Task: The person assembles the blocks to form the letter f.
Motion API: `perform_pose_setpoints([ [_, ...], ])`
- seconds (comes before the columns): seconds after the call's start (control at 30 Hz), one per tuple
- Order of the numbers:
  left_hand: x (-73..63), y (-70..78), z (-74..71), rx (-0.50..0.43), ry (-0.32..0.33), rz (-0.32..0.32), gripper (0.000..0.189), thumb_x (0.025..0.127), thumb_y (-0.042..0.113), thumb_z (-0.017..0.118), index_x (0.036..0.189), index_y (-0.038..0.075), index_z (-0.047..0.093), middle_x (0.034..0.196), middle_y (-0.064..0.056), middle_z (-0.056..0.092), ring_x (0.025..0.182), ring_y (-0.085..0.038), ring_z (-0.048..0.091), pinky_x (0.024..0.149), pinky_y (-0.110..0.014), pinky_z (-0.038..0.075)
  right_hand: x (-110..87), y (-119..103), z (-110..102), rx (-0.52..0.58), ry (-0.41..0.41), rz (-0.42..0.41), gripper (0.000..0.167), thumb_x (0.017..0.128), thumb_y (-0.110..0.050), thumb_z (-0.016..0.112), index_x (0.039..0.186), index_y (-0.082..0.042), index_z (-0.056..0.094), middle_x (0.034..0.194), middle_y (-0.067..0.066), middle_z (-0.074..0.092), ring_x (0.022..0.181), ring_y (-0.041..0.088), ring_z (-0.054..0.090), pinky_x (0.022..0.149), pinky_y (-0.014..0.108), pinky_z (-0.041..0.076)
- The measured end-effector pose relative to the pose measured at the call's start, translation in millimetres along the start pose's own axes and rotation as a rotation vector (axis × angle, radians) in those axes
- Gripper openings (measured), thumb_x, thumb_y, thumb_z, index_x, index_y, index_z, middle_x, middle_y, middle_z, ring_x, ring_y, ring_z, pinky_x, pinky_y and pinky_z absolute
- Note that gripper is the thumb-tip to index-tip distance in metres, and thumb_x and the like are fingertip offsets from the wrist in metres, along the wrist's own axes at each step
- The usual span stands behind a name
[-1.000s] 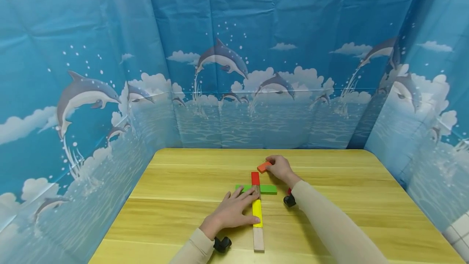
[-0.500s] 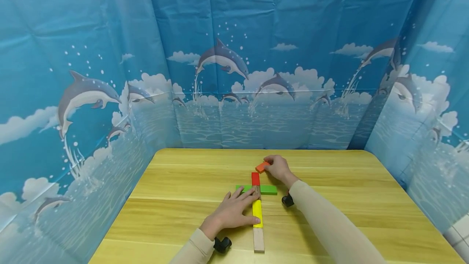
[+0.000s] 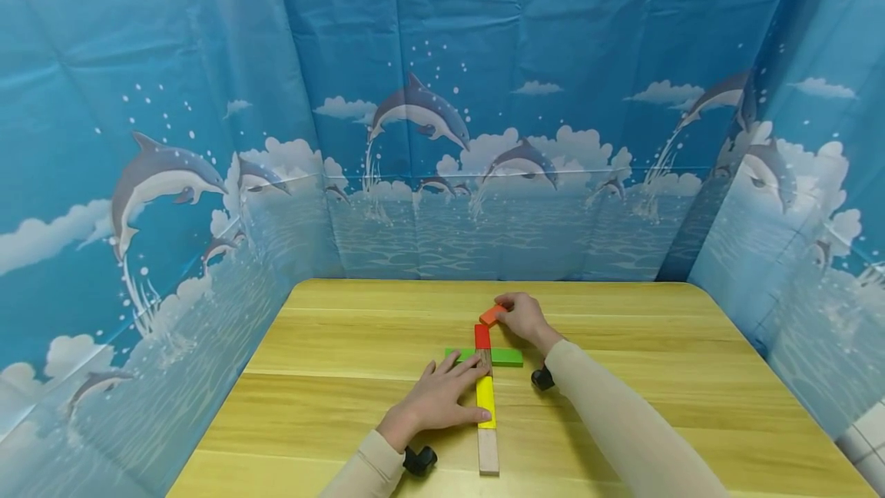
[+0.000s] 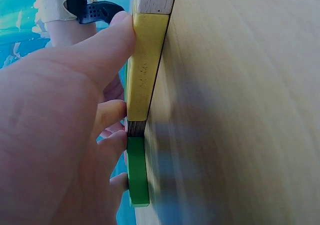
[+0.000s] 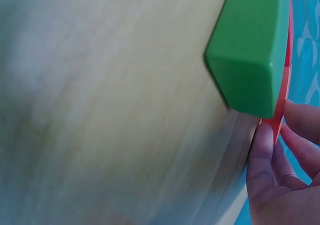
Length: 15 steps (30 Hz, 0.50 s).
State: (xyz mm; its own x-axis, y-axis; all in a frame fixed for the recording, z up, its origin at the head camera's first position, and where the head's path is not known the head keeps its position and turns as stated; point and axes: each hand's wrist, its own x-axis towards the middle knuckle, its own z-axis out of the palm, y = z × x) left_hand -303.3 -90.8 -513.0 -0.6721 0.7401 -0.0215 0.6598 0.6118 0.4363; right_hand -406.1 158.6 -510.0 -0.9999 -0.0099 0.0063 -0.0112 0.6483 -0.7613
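A line of flat blocks runs away from me: a pale wooden block (image 3: pixel 488 453), a yellow block (image 3: pixel 487 398), a dark brown block (image 3: pixel 485 358) and a red block (image 3: pixel 482 336). Green (image 3: pixel 508 358) shows on both sides of the brown one. My left hand (image 3: pixel 441 396) rests on the line with its fingers extended; in the left wrist view its thumb touches the yellow block (image 4: pixel 145 67). Past the red end, my right hand (image 3: pixel 525 319) pinches an orange block (image 3: pixel 489 317) between thumb and fingers. That block lies slanted, its near end close to or touching the red one.
The yellow wood-grain table (image 3: pixel 332 375) has its far edge just beyond my right hand. Blue curtains (image 3: pixel 442 237) printed with dolphins surround it at the back and sides. Black wrist devices (image 3: pixel 420 461) are strapped on both wrists.
My right hand has slid the orange block slightly left, bringing it closer to the red block's far end. The left hand and the row of blocks have stayed put.
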Motion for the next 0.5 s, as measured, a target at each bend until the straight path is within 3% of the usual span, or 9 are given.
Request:
perform_pose_setpoints([
  [0.3, 0.3, 0.2, 0.3, -0.012, 0.005, 0.002, 0.078, 0.094, 0.068, 0.052, 0.160, 0.032, 0.030, 0.167, 0.008, 0.018, 0.152, -0.035, 0.013, 0.113, -0.070, 0.016, -7.5, -8.5, -8.9, 0.004, -0.013, -0.015, 0.041, 0.097, -0.009, 0.067, 0.137, -0.001, 0.060, 0.124, 0.020, 0.062, 0.100, 0.030, 0.062, 0.079, 0.041, 0.056],
  [0.5, 0.3, -3.2, 2.8, 0.001, 0.003, 0.002, 0.080, 0.094, 0.070, 0.051, 0.160, 0.033, 0.029, 0.167, 0.010, 0.015, 0.153, -0.034, 0.013, 0.113, -0.070, 0.016, -14.5, -16.7, -22.7, -0.031, -0.041, -0.058, 0.040, 0.099, -0.013, 0.065, 0.138, -0.003, 0.060, 0.127, 0.023, 0.060, 0.104, 0.032, 0.062, 0.081, 0.043, 0.056],
])
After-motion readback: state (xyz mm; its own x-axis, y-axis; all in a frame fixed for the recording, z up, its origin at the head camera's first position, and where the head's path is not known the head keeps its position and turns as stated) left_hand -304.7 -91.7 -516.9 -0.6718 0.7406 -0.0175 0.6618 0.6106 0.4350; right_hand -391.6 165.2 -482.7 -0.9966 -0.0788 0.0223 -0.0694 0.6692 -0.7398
